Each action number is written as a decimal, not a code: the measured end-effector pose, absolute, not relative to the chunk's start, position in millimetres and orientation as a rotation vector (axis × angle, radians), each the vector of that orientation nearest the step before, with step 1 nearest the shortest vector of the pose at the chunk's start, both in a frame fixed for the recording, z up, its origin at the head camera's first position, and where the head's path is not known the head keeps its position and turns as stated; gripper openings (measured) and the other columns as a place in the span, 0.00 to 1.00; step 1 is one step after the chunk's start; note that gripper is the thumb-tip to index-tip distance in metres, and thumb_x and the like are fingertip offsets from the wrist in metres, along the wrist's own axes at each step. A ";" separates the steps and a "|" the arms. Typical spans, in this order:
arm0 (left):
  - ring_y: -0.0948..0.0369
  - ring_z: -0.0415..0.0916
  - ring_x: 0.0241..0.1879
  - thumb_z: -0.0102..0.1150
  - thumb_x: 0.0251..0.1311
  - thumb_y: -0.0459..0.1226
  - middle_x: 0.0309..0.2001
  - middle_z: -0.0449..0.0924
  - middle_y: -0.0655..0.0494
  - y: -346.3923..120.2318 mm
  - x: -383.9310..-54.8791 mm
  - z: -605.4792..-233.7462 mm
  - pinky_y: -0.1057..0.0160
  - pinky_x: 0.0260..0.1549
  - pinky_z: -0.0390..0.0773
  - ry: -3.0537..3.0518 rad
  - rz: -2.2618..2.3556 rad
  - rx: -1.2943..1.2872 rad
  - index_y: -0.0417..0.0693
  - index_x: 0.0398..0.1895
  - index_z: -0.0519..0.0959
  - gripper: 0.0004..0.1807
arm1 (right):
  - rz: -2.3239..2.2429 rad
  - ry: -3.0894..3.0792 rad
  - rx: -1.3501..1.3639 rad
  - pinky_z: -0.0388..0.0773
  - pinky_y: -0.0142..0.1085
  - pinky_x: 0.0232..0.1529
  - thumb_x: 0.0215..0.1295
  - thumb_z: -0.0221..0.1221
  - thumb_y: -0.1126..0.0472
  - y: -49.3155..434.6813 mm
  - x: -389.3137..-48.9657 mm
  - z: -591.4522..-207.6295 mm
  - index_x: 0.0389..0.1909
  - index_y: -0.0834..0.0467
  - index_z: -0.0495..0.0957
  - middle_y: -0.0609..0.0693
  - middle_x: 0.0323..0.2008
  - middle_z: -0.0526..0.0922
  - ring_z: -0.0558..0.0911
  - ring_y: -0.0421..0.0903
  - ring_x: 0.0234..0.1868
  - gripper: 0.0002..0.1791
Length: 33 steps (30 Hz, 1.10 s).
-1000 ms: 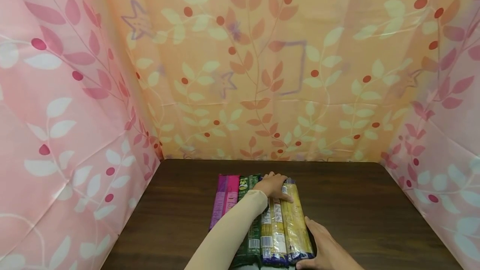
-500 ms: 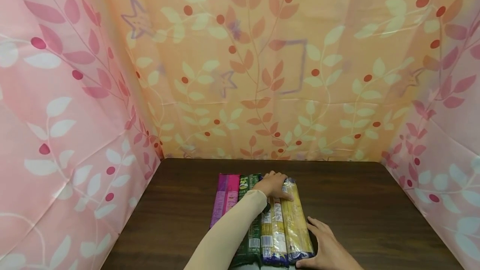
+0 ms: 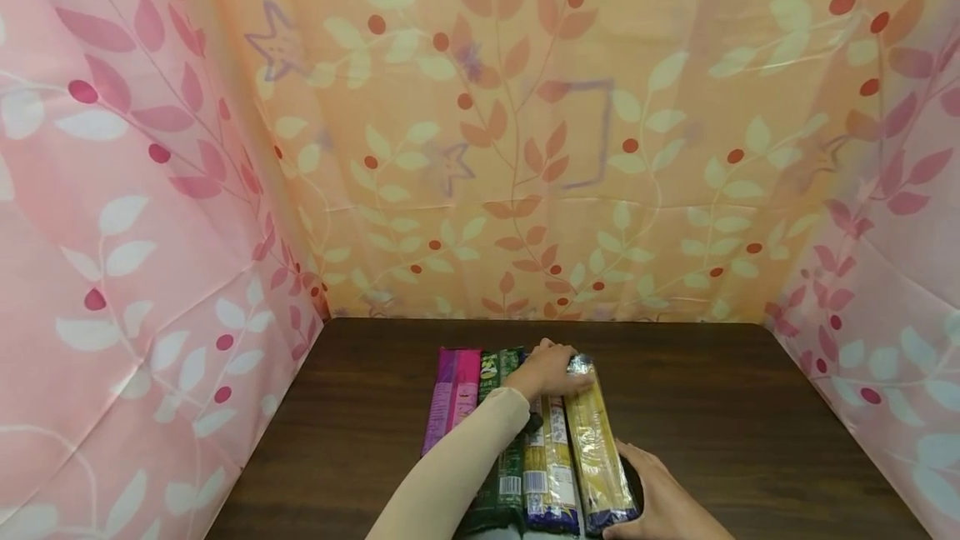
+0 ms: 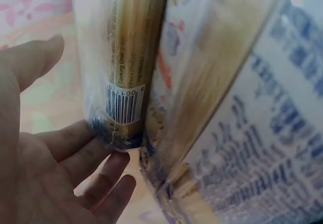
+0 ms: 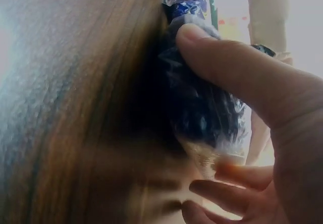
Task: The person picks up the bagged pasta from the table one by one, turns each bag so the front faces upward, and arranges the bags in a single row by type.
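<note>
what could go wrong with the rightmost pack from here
The rightmost pack has glossy wrap, so it might slip in the right hand. The left hand has fairly straight fingers at its far end, which may swing loose. The neighbouring pack lies close and could get dragged.

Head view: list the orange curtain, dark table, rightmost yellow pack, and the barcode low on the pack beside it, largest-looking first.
1. Orange curtain
2. Dark table
3. Rightmost yellow pack
4. Barcode
</note>
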<state>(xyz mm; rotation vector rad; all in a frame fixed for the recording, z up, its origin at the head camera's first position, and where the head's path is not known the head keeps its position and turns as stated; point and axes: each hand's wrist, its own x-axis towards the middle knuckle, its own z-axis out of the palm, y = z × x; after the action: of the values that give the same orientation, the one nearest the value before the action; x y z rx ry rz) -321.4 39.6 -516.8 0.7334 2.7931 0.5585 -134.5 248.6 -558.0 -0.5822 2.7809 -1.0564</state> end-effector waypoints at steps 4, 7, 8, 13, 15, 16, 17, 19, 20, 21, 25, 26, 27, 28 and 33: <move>0.56 0.68 0.71 0.55 0.73 0.67 0.73 0.76 0.58 37.9 -319.0 -511.5 0.55 0.64 0.77 2.795 0.642 0.733 0.54 0.78 0.73 0.40 | -1.034 2.788 -0.607 0.81 0.64 0.50 0.47 0.85 0.42 251.1 -132.5 -555.0 0.77 0.73 0.62 0.74 0.69 0.73 0.75 0.74 0.64 0.66; 0.53 0.67 0.74 0.54 0.74 0.68 0.74 0.74 0.56 35.3 -315.5 -506.6 0.52 0.65 0.78 2.798 0.702 0.720 0.53 0.78 0.72 0.41 | -1.035 2.814 -0.652 0.82 0.60 0.49 0.47 0.85 0.41 251.5 -131.0 -553.3 0.80 0.71 0.59 0.72 0.71 0.72 0.74 0.72 0.65 0.68; 0.53 0.67 0.74 0.54 0.73 0.68 0.75 0.74 0.55 34.1 -313.9 -504.8 0.51 0.65 0.78 2.792 0.735 0.708 0.52 0.79 0.72 0.42 | -1.032 2.830 -0.668 0.82 0.60 0.49 0.47 0.85 0.40 251.0 -130.8 -552.7 0.80 0.70 0.59 0.71 0.72 0.71 0.73 0.72 0.66 0.69; 0.53 0.67 0.71 0.56 0.70 0.71 0.75 0.72 0.53 28.4 -307.3 -502.3 0.48 0.64 0.78 2.737 0.972 0.600 0.51 0.77 0.72 0.45 | -1.045 2.854 -0.743 0.82 0.60 0.51 0.48 0.84 0.39 247.0 -128.3 -548.2 0.84 0.65 0.56 0.68 0.72 0.71 0.74 0.69 0.66 0.70; 0.54 0.68 0.69 0.57 0.68 0.72 0.74 0.73 0.53 27.0 -304.8 -501.5 0.47 0.62 0.79 2.717 1.061 0.550 0.51 0.76 0.72 0.46 | -1.067 2.844 -0.765 0.84 0.55 0.52 0.49 0.84 0.39 245.0 -127.3 -546.7 0.84 0.63 0.55 0.66 0.71 0.72 0.75 0.65 0.65 0.70; 0.53 0.68 0.68 0.58 0.67 0.72 0.73 0.73 0.52 26.6 -303.3 -500.3 0.47 0.61 0.79 2.713 1.097 0.530 0.50 0.76 0.73 0.46 | -1.084 2.835 -0.778 0.84 0.51 0.52 0.50 0.83 0.39 244.1 -127.2 -546.2 0.85 0.63 0.55 0.66 0.71 0.71 0.76 0.63 0.64 0.70; 0.53 0.69 0.66 0.59 0.67 0.72 0.72 0.74 0.52 26.2 -302.0 -499.2 0.46 0.60 0.79 2.715 1.126 0.510 0.50 0.75 0.73 0.46 | -1.092 2.828 -0.788 0.85 0.48 0.52 0.51 0.83 0.39 243.4 -127.1 -546.1 0.85 0.62 0.54 0.65 0.70 0.70 0.76 0.61 0.64 0.69; 0.53 0.70 0.64 0.61 0.65 0.72 0.70 0.75 0.51 26.0 -299.9 -497.2 0.46 0.58 0.80 2.723 1.176 0.467 0.50 0.74 0.74 0.46 | -1.114 2.822 -0.829 0.85 0.43 0.50 0.53 0.83 0.41 242.2 -127.4 -545.8 0.85 0.62 0.53 0.64 0.69 0.69 0.76 0.60 0.63 0.68; 0.53 0.70 0.63 0.62 0.64 0.72 0.68 0.76 0.50 25.9 -299.0 -496.2 0.46 0.57 0.81 2.729 1.198 0.446 0.50 0.73 0.74 0.46 | -1.116 2.824 -0.844 0.84 0.41 0.49 0.53 0.82 0.41 241.5 -127.4 -545.8 0.85 0.62 0.53 0.64 0.69 0.69 0.76 0.59 0.63 0.68; 0.53 0.71 0.62 0.63 0.63 0.72 0.66 0.77 0.50 25.8 -298.3 -495.4 0.46 0.56 0.81 2.736 1.216 0.428 0.50 0.72 0.74 0.46 | -1.116 2.827 -0.870 0.84 0.40 0.49 0.54 0.82 0.42 241.0 -127.5 -545.9 0.85 0.62 0.53 0.64 0.69 0.68 0.76 0.60 0.63 0.68; 0.54 0.71 0.57 0.69 0.60 0.70 0.59 0.78 0.50 25.2 -297.3 -494.9 0.48 0.52 0.82 2.770 1.239 0.397 0.49 0.67 0.75 0.44 | -1.140 2.807 -0.941 0.83 0.36 0.47 0.56 0.82 0.45 239.7 -127.4 -546.2 0.86 0.64 0.51 0.66 0.68 0.67 0.76 0.60 0.63 0.67; 0.55 0.71 0.56 0.70 0.60 0.69 0.58 0.79 0.50 24.9 -297.6 -495.6 0.49 0.50 0.82 2.775 1.242 0.395 0.49 0.66 0.76 0.43 | -1.147 2.795 -0.948 0.83 0.36 0.47 0.56 0.82 0.45 239.5 -127.3 -546.0 0.86 0.64 0.51 0.67 0.69 0.67 0.75 0.61 0.63 0.67; 0.55 0.70 0.55 0.71 0.60 0.68 0.57 0.78 0.50 24.5 -297.9 -496.3 0.50 0.49 0.82 2.777 1.246 0.395 0.50 0.65 0.75 0.42 | -1.154 2.781 -0.950 0.83 0.36 0.47 0.57 0.82 0.46 239.5 -127.1 -545.9 0.86 0.63 0.50 0.68 0.69 0.66 0.75 0.61 0.64 0.67; 0.55 0.70 0.54 0.73 0.60 0.66 0.56 0.79 0.50 23.8 -298.6 -497.1 0.50 0.47 0.82 2.778 1.251 0.402 0.50 0.64 0.75 0.40 | -1.159 2.770 -0.951 0.83 0.35 0.48 0.57 0.82 0.46 239.6 -127.1 -545.7 0.86 0.62 0.49 0.69 0.70 0.66 0.75 0.60 0.64 0.67; 0.54 0.69 0.51 0.75 0.64 0.57 0.53 0.79 0.51 19.4 -301.3 -501.2 0.51 0.44 0.81 2.731 1.319 0.438 0.50 0.59 0.74 0.31 | -1.202 2.736 -0.956 0.83 0.35 0.52 0.57 0.82 0.46 242.0 -125.6 -545.9 0.87 0.59 0.49 0.72 0.74 0.67 0.76 0.54 0.67 0.67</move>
<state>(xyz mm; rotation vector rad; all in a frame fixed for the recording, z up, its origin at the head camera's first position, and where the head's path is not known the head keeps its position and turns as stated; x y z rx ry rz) -301.3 19.4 -501.2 0.4381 2.7306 1.3195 -125.6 242.0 -545.9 -0.9562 2.7364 -1.2021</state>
